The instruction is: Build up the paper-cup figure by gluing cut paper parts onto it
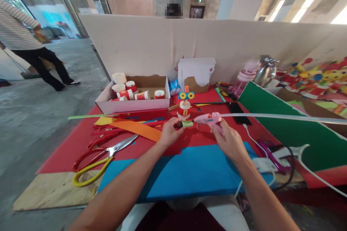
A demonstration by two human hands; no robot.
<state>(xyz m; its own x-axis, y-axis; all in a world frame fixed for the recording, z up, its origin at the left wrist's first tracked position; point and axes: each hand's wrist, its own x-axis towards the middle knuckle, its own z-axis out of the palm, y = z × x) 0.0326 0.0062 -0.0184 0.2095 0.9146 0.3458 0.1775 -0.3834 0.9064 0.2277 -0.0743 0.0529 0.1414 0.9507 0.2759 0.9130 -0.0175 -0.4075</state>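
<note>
My left hand (170, 131) pinches a small light-green paper roll (187, 124) with a dark end, just above the red table covering. In my right hand (230, 139) is a pink glue gun (208, 119), my fingers wrapped round its handle. Its nozzle points left, close to the green roll; whether the two touch I cannot tell. A long clear glue stick (284, 116) runs out of the gun's back to the right. Just beyond my hands stands a paper-cup figure (184, 110) with yellow round eyes on a blue strip and a coiled paper arm.
To the left lie scissors (116, 148) with red and yellow handles, and orange paper strips (138, 130). A box of paper cups (132, 108) stands behind them. A phone (240, 113), white cable (253, 139) and green board (271, 133) are right. A person (29, 39) stands far left.
</note>
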